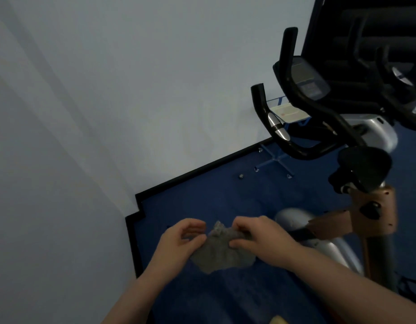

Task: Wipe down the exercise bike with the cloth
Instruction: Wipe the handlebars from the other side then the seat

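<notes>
Cloth (219,252) hangs pinched between both hands' curled fingers (243,226), bike (356,164) up and right, nearer right hand (260,235).

Blue carpeted floor (225,197) — the exercise bike (370,206) stands on it, a blue-legged stand (275,160) nearby.

The room I look into is dim, with a cool bluish cast. The pale blank wall (109,101) is the brightest surface, and broad soft shadow bands slant across it. Right of that wall, the black-handled exercise bike (319,127) sinks into near-featureless dark, save for small glints on its silver grip sensor and silver housing. Below the wall, my hands and the grey cloth are softly blurred and grainy. The wall's black baseboard leans steeply, showing wide-angle distortion.
</notes>
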`<state>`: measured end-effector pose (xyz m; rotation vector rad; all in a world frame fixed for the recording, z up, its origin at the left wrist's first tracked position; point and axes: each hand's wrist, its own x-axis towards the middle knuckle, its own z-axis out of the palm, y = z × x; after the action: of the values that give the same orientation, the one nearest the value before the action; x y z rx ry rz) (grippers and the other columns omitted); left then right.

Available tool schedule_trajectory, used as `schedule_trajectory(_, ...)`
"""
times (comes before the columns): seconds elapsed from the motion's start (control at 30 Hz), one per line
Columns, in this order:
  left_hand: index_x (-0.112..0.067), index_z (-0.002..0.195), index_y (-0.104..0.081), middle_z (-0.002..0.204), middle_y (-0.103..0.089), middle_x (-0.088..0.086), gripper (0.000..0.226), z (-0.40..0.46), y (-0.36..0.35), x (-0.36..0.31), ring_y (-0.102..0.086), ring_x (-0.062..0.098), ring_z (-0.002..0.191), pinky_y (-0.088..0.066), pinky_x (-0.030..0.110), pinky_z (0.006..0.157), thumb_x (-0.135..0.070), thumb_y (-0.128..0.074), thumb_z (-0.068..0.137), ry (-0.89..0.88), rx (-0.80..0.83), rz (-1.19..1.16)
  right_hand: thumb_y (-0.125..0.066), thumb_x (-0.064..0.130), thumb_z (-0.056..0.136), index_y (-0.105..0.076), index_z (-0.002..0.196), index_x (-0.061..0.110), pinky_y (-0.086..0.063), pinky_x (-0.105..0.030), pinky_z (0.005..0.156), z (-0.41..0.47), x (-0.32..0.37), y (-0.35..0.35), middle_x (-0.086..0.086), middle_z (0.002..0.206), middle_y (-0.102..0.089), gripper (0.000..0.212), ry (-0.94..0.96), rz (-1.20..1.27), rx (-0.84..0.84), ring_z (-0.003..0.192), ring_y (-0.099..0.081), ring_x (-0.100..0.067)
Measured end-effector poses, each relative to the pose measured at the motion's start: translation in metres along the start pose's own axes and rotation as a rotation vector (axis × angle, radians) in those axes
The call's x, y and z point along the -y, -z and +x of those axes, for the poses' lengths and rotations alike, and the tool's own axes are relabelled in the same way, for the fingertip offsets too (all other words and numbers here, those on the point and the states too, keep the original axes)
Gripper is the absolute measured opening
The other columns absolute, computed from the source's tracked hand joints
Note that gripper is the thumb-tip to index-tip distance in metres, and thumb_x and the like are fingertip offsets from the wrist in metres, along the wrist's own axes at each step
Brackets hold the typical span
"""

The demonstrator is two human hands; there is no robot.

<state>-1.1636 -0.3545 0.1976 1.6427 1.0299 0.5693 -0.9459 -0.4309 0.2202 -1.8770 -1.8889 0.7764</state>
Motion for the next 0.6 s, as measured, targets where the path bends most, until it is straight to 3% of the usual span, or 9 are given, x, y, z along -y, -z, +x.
schedule_trajectory(0.1,-0.027,0.096,-0.069,0.097,-0.072,-0.008,0.02,-0.007,0.001,0.022,-0.066,0.004,0.093,-0.053,0.02,0.084,-0.009,-0.068,0.088,0.088,-0.074,0.065,-0.054,0.045,0.093,-0.052,0.098,0.03,-0.044,-0.031,0.07,-0.016,-0.015,-0.017,0.008,0.094,-0.065,0.016,-0.075,-0.283,-0.012,0.087,-0.059,-0.013)
schedule_trajectory(0.23,-0.029,0.094,-0.068,0.096,-0.071,-0.007,0.018,-0.008,-0.014,0.043,-0.065,0.002,0.092,-0.047,0.012,0.078,-0.012,-0.066,0.089,0.125,0.029,0.126,-0.047,0.038,0.097,-0.046,0.097,0.027,-0.042,-0.033,0.073,-0.045,-0.035,-0.038,0.006,0.105,-0.062,0.01,-0.201,-0.421,-0.011,0.094,-0.058,-0.018)
schedule_trajectory(0.4,-0.026,0.1,-0.067,0.102,-0.068,-0.008,0.014,0.002,-0.064,0.057,-0.063,0.004,0.097,-0.048,0.014,0.085,-0.015,-0.063,0.092,0.128,0.307,0.197,-0.043,0.036,0.097,-0.051,0.104,0.027,-0.047,-0.034,0.073,-0.1,-0.056,-0.061,0.006,0.102,-0.063,0.013,-0.399,-0.436,-0.068,0.093,-0.059,-0.017)
schedule_trajectory(0.6,-0.024,0.106,-0.066,0.105,-0.065,-0.01,0.014,-0.012,-0.151,0.037,-0.06,0.001,0.098,-0.046,0.009,0.081,-0.018,-0.06,0.095,0.028,0.6,0.345,-0.046,0.038,0.095,-0.051,0.102,0.028,-0.039,-0.031,0.071,-0.192,-0.073,-0.066,0.007,0.102,-0.063,0.013,-0.606,-0.377,-0.159,0.094,-0.059,-0.017)
